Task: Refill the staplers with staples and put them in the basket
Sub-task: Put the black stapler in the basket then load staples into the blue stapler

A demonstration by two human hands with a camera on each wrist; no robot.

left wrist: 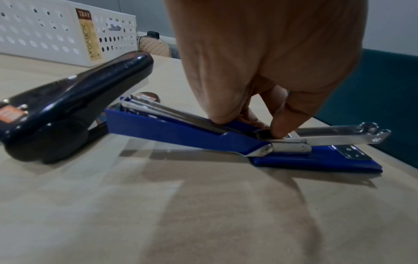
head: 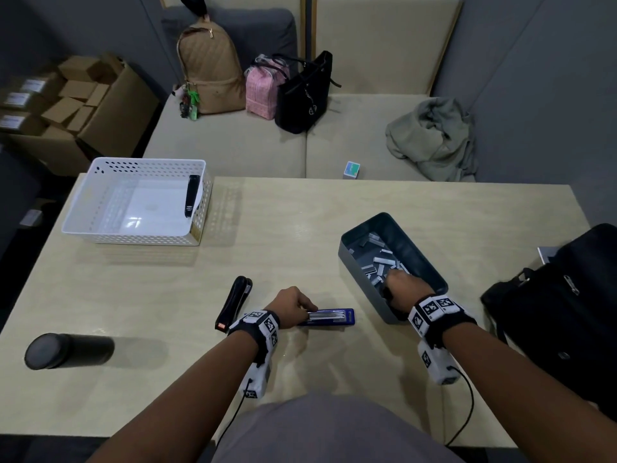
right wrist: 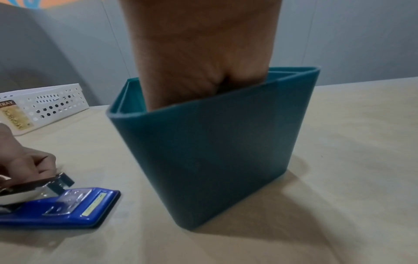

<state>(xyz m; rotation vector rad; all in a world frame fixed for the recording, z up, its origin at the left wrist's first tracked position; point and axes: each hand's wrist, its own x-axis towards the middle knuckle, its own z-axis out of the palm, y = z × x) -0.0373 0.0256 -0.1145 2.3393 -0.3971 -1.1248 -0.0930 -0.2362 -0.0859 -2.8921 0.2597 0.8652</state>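
Blue stapler (head: 329, 317) under left hand (head: 291, 305) — right hand (head: 405, 285) among staples (head: 377, 259)

Reaching into the teal bin (right wrist: 214, 151), with the right hand's (right wrist: 199, 59) fingers hiding behind its near wall; impossible to tell whether gripping any staples (head: 380, 262). Covering part of the blue stapler (left wrist: 181, 132) beside that bin: the left hand (left wrist: 267, 59). Running off the frame edge left of the bin: the white basket (right wrist: 45, 105).
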